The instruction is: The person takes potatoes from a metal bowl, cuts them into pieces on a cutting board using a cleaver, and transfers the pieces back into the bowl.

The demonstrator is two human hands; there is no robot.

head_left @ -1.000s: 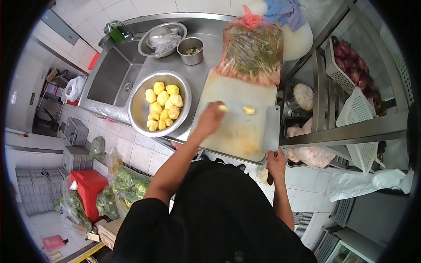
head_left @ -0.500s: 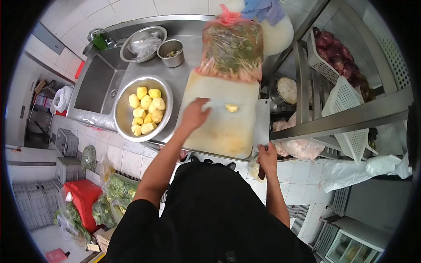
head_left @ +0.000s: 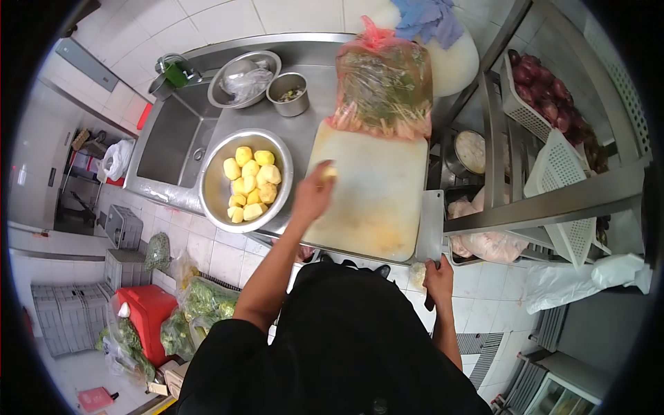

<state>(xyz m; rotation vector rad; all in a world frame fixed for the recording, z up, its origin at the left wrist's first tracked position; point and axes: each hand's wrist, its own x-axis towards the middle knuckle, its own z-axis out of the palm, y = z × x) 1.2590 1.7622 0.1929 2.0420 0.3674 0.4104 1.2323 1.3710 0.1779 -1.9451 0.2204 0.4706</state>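
My left hand is closed around a piece of peeled potato, over the left side of a white cutting board. Yellow peeled potatoes lie in a wide steel bowl just left of that hand. My right hand grips a cleaver by its dark handle, at the board's near right corner. The broad blade points away from me along the board's right edge. My fingers partly cover the potato piece.
A red-tinted bag of greens rests at the board's far end. Beyond the bowl are a steel pot, a basin holding plastic bags and a sink. A metal rack with onions stands close on the right.
The potato piece that lay on the board is now in my left hand, which has drawn it leftward. My right hand still holds the cleaver. The whole view has shifted slightly.
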